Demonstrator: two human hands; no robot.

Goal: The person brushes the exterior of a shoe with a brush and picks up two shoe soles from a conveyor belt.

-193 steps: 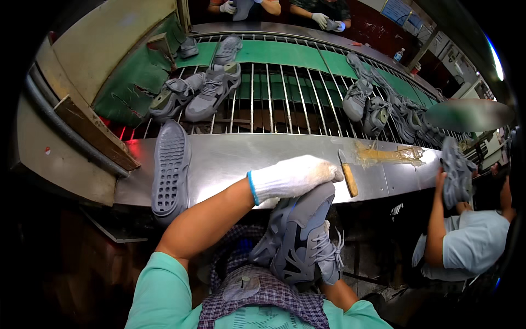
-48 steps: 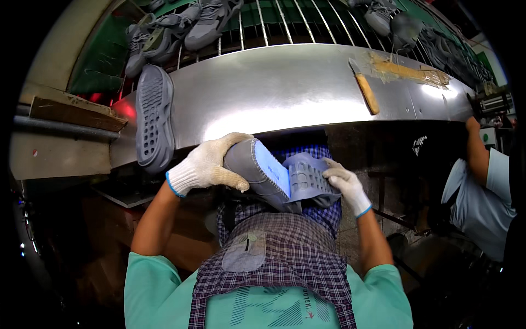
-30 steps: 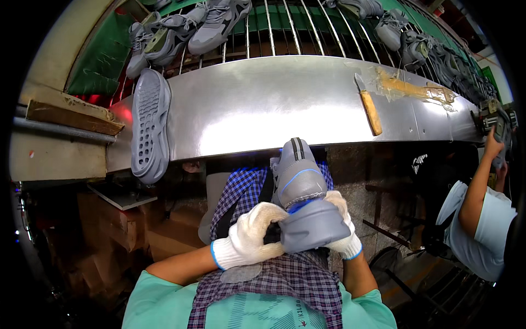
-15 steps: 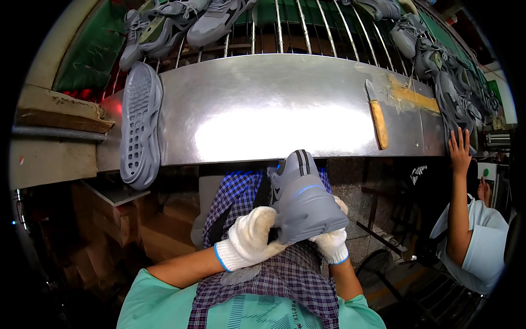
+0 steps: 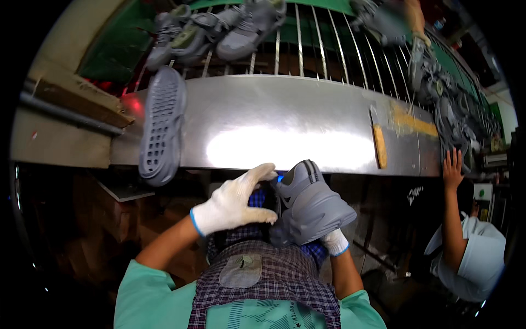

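Observation:
Over my lap, a grey shoe is tilted with its heel and thick sole toward me. My right hand, in a white knitted glove, grips it from behind and below; most of its fingers are hidden by the shoe. My left hand, gloved the same way, is just left of the shoe with thumb and fingers spread apart and nothing between them. A loose grey shoe sole lies on the left end of the metal ledge. A knife with a yellowish handle rests toward the ledge's right.
Beyond the ledge, a rack of metal bars carries grey shoes at far left and more shoes at right. A co-worker's hand touches shoes at the right end. Another person's arm reaches in at top right.
My left hand has come off the shoe and moved up and left, opening. The shoe has shifted slightly right in my right hand. An arm with a blurred shoe has appeared at top right.

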